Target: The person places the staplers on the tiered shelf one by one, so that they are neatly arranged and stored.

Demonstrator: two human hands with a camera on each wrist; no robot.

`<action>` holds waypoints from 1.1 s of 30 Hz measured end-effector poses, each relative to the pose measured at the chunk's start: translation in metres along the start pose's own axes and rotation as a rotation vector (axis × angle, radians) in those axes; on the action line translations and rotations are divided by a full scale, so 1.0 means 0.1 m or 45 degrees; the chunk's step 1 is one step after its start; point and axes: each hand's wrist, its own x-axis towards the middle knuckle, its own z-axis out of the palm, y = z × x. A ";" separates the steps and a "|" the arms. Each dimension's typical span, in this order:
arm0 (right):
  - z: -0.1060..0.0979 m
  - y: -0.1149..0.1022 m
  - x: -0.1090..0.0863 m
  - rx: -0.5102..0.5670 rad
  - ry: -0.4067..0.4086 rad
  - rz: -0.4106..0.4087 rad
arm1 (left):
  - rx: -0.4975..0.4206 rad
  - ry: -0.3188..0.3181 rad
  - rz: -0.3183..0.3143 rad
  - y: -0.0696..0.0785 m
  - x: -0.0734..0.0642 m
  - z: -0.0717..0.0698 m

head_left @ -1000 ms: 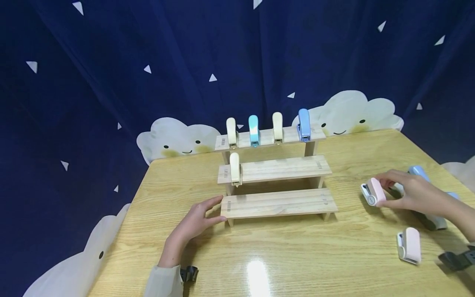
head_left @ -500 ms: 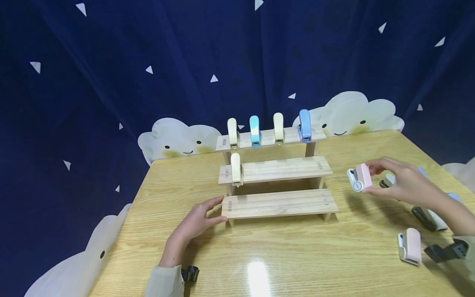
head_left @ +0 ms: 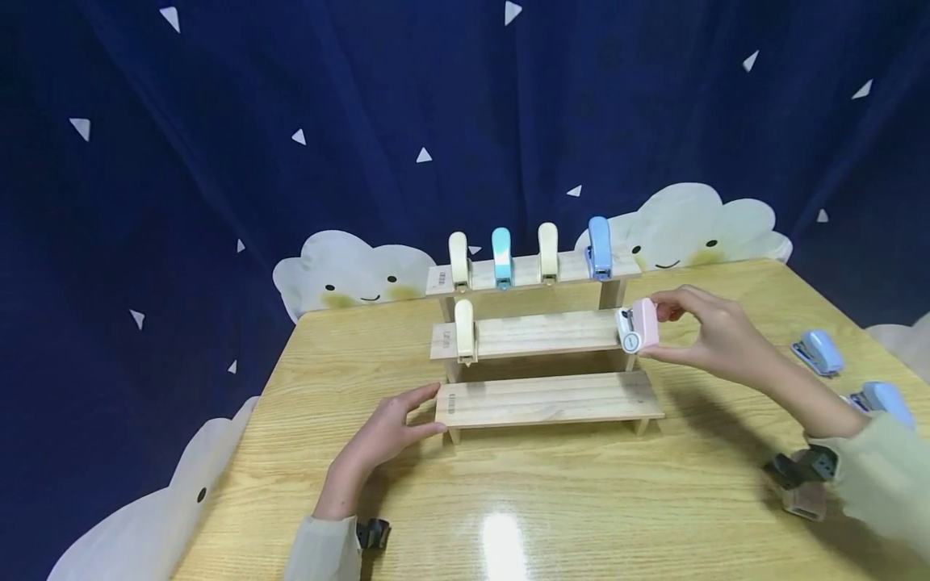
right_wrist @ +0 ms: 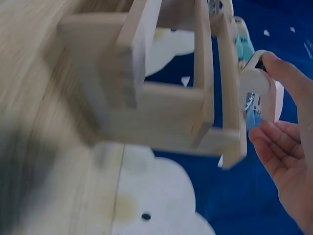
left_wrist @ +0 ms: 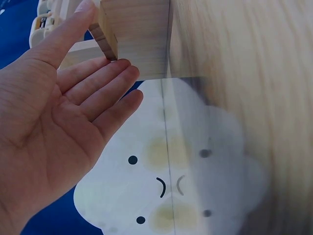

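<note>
My right hand (head_left: 708,335) pinches a pink-and-white stapler (head_left: 645,324) between thumb and fingers. In the head view it overlaps the right end of the middle shelf (head_left: 555,332); whether it touches the wood I cannot tell. The right wrist view shows the held stapler's pink body (right_wrist: 272,103) beside the rack. My left hand (head_left: 388,436) rests its thumb and fingertips at the left end of the lowest shelf (head_left: 548,399), its fingers fairly straight. A cream stapler (head_left: 465,331) stands upright at the middle shelf's left end.
Two cream staplers, a turquoise one (head_left: 502,258) and a blue one (head_left: 599,248) stand along the top shelf. Blue staplers (head_left: 821,352) lie at the table's right. Under the right wrist another pink stapler (head_left: 805,504) is partly hidden. A dark blue curtain (head_left: 363,105) hangs behind.
My right hand has carried the pink stapler leftward and up from the table's right side to the rack's middle shelf. My left hand stays at the lowest shelf's end.
</note>
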 end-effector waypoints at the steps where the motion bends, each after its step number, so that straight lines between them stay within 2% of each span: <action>1: 0.03 -0.03 0.04 0.006 0.002 -0.012 | 0.002 -0.001 0.000 0.00 0.00 0.00; 9: 0.24 -0.25 0.30 0.085 -0.028 -0.070 | 0.014 -0.012 0.007 -0.01 0.00 -0.01; 15: 0.39 -0.40 0.45 0.115 -0.085 -0.040 | 0.025 -0.017 0.014 -0.01 0.01 -0.01; 23: 0.58 -0.60 0.63 0.165 -0.236 0.038 | 0.019 -0.017 0.015 -0.02 0.00 0.00; 33: 0.78 -0.73 0.75 0.171 -0.281 -0.003 | 0.028 -0.015 0.028 0.00 0.00 -0.01</action>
